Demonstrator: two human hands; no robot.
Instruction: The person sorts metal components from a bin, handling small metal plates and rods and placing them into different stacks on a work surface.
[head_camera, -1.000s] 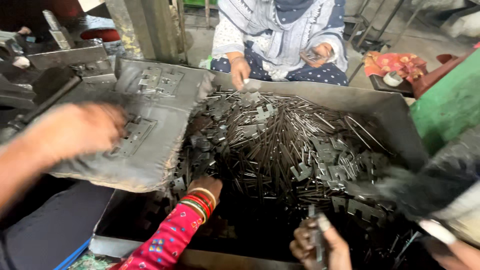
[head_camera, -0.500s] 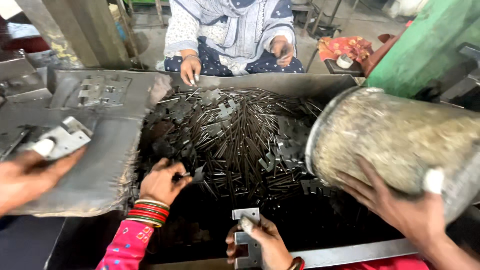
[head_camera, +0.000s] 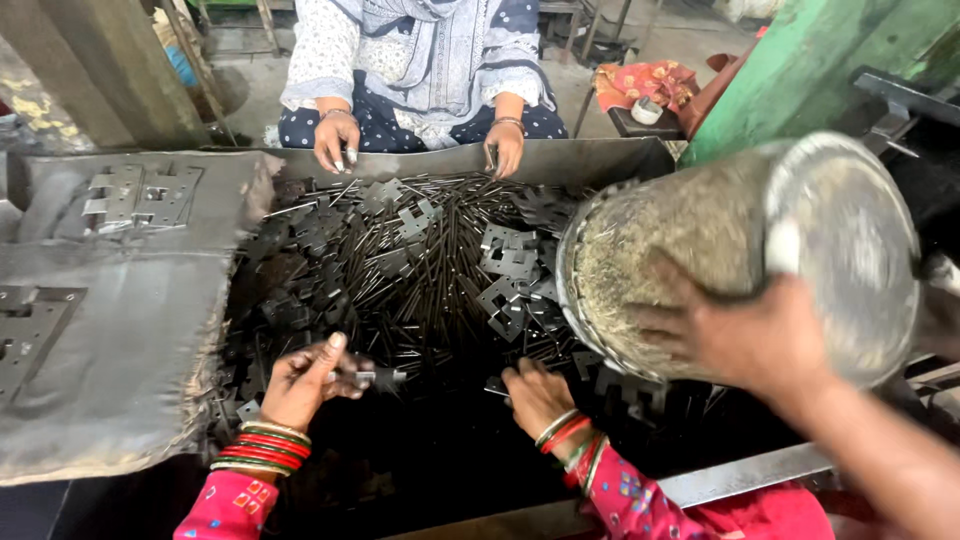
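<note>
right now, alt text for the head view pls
The wearer's right hand tips a big metal bucket over a tray heaped with dark metal rods and plates. Two co-workers' hands sort the pile; the wearer's left hand is out of view.

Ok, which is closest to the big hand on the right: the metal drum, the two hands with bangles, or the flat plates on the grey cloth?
1. Metal drum: touching the right hand.
2. Bangled hand at lower middle.
3. Bangled hand at lower left.
4. Flat plates: far left, on the grey cloth.
</note>
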